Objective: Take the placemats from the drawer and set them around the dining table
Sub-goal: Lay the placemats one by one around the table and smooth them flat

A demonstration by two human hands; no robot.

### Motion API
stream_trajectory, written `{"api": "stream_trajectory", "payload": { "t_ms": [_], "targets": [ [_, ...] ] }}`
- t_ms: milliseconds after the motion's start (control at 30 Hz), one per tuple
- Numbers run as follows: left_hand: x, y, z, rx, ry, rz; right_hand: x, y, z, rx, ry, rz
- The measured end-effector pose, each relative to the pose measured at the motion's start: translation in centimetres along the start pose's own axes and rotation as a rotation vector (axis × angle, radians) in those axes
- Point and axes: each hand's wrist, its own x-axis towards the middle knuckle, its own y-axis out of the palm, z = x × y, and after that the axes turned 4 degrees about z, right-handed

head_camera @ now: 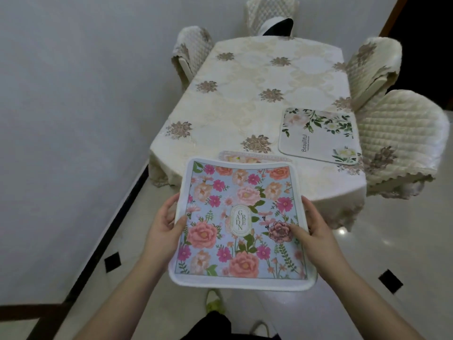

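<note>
The big flowery placemat (241,223) covers most of a pink placemat (253,158) on the table (245,94); only its far strip shows, so its picture cannot be told. The fingers of both hands (166,222) are tucked under the big mat and hidden. The small words under "Beautiful" on the white placemat (318,136) are too tiny to read. The far chair (269,15) is cut off by the top edge. The shoes (214,303) are partly hidden and blurry.

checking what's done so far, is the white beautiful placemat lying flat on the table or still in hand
Lying flat. The white "Beautiful" placemat rests spread on the tablecloth by the right-side chair; no hand touches it.
</note>
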Motion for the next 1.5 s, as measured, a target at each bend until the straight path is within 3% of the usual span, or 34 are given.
{"api": "stream_trajectory", "payload": {
  "t_ms": [400,733,900,1200,1500],
  "targets": [
    [-2.4,-14.4,-0.7,-0.095,-0.034,-0.251,3.7,13.8,3.9,-0.086,-0.048,0.280],
    [-1.5,-32.2,-1.8,-0.090,0.009,-0.435,7.9,33.6,6.5,-0.191,-0.135,0.398],
    [-0.6,-37.9,-3.1,-0.014,0.020,-0.479,9.5,41.2,7.3,-0.257,-0.198,0.410],
    [5.3,-43.0,-3.9,0.068,-0.002,-0.521,14.7,46.5,10.4,-0.229,-0.184,0.439],
    [18.3,-45.0,-6.5,0.034,-0.024,-0.465,25.7,49.1,12.1,-0.220,-0.199,0.370]
  ]
}}
